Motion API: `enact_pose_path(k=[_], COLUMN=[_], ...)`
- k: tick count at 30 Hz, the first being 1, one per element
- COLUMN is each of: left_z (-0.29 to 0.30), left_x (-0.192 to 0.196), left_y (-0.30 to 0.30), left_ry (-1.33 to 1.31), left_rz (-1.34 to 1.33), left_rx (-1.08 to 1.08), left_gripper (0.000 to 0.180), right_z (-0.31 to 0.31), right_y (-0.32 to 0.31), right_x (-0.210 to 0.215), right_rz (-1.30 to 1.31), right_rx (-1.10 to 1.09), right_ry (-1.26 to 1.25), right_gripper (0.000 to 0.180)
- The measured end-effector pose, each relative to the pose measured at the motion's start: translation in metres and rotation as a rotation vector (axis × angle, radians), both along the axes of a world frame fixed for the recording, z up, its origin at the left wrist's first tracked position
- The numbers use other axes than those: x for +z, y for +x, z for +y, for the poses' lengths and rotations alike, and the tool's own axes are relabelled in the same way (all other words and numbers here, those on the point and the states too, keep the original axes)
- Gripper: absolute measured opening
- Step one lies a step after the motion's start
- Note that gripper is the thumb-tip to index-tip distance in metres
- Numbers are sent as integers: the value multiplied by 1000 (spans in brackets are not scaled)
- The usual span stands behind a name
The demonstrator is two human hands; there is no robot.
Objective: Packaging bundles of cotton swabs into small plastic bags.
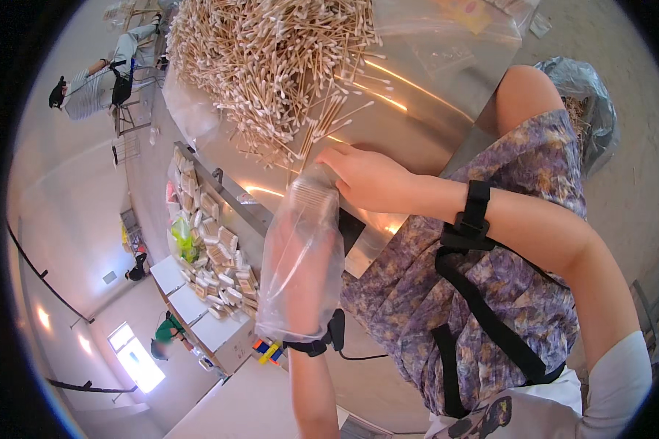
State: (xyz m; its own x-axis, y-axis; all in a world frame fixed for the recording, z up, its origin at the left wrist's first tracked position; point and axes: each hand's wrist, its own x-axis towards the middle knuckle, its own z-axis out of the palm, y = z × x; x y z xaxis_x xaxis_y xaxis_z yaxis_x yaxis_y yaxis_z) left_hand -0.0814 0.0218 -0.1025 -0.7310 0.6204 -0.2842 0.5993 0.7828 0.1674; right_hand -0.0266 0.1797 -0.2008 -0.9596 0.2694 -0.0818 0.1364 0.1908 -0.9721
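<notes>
A clear plastic bag [278, 282] covers my left hand [311, 245] down to the wrist. Through the film a row of cotton swabs [313, 192] shows at the fingers, which are closed around it; the film blurs the exact grip. My right hand [370, 178] is bent over the closed end of the bag, its fingers curled against it and their tips partly hidden. Just beyond lies a big heap of loose cotton swabs [271, 66] with wooden sticks and white tips, spread on a shiny metal table [425, 102].
To the left, many small packs of swabs [220, 256] lie piled beside a green bag [184, 238]. A clear plastic sheet [447, 44] rests on the table's far right. A bag-lined container [597, 110] stands on the floor. Other people [170, 333] are further off.
</notes>
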Motion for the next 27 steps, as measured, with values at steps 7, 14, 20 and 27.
enact_pose_path(k=[7,14,20,27], left_z=[-1,0,3,-4], left_x=[-9,-10,-11,-21], left_y=[-18,-32,-37,-49], left_ry=[42,72,89,79], left_rz=[-71,-139,-194,-177], left_rx=[71,129,177,262], left_gripper=[52,54,55,64], right_z=[2,3,4,1], right_y=[3,3,1,-1], right_x=[4,6,3,4], right_rz=[48,27,17,-13], right_rx=[-16,7,23,34], right_ry=[27,5,21,9], right_gripper=[40,39,38,38])
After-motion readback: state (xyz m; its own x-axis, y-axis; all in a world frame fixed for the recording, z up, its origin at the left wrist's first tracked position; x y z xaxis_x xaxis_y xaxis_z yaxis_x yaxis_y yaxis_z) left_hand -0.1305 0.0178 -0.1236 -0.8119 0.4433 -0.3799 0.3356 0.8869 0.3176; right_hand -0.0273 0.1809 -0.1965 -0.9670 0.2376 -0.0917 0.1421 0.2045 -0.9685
